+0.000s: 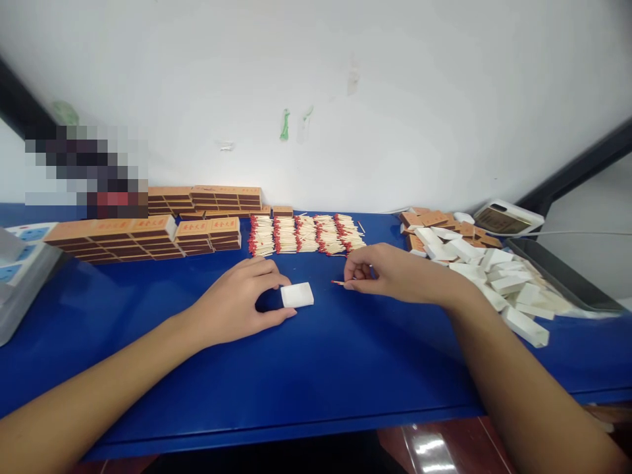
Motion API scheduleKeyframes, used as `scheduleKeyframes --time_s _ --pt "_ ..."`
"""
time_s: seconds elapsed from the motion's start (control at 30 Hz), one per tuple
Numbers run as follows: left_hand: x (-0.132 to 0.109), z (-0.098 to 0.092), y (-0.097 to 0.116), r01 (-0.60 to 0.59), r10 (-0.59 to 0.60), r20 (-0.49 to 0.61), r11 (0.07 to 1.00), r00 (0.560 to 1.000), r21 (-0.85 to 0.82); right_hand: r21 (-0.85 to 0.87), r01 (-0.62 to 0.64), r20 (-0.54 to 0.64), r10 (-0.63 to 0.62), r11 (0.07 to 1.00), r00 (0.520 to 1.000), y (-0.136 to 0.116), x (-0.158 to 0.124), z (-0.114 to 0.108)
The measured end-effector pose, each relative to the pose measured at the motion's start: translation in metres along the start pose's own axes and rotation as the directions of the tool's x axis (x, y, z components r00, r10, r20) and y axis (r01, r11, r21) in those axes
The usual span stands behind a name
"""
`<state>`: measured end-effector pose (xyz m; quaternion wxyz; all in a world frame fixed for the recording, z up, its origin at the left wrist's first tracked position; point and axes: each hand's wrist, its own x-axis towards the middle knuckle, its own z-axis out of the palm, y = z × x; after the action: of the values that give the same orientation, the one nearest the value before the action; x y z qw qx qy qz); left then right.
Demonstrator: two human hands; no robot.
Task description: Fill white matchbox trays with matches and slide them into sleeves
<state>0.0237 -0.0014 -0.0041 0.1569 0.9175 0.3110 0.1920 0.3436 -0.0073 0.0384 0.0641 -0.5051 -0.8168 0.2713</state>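
White card makes the small box (297, 295) at the centre of the frame, gripped at its left end between the thumb and fingers of my left hand (241, 299). Right of centre, my right hand (382, 273) pinches at least one match (338, 283), red tip leftward. Match piles (307, 235) lie above centre, matchboxes (148, 230) stand stacked at left, and white trays (508, 283) heap at right on the blue table (316, 375).

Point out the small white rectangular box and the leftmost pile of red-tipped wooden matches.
Small white rectangular box (297, 295): head view, broad face.
Leftmost pile of red-tipped wooden matches (263, 236): head view, pale sticks.
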Motion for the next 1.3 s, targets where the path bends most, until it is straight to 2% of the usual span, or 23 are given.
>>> scheduleKeyframes --time_s 0.23,0.47,0.8,1.0,1.1,1.2,1.3 --pt "0.004 0.004 0.006 -0.031 0.031 -0.029 0.999 0.999 0.015 0.017 0.185 -0.119 -0.182 0.983 0.976 -0.037 0.01 0.025" --pt "0.005 0.007 0.008 -0.065 0.066 -0.036 0.997 0.997 0.034 -0.034 0.283 -0.154 -0.285 0.959 0.946 -0.045 0.019 0.045" --pt "0.005 0.008 0.009 -0.073 0.075 -0.036 0.996 0.997 0.05 -0.049 0.268 -0.107 -0.272 0.962 0.956 -0.046 0.014 0.044" --pt "0.004 0.008 0.008 -0.093 0.095 -0.047 0.994 0.994 0.049 0.015 0.275 -0.195 -0.267 0.961 0.944 -0.052 0.017 0.05" --pt "0.004 0.008 0.008 -0.102 0.105 -0.055 0.993 0.993 0.052 0.032 0.272 -0.187 -0.261 0.962 0.947 -0.053 0.019 0.053" --pt "0.003 0.007 0.008 -0.097 0.1 -0.049 0.994 0.994 0.054 -0.002 0.266 -0.202 -0.261 0.964 0.944 -0.05 0.017 0.047" --pt "0.001 0.006 0.008 -0.103 0.107 -0.058 0.993 0.993 0.06 -0.074 0.204 -0.309 -0.217 0.976 0.926 -0.038 0.013 0.031"
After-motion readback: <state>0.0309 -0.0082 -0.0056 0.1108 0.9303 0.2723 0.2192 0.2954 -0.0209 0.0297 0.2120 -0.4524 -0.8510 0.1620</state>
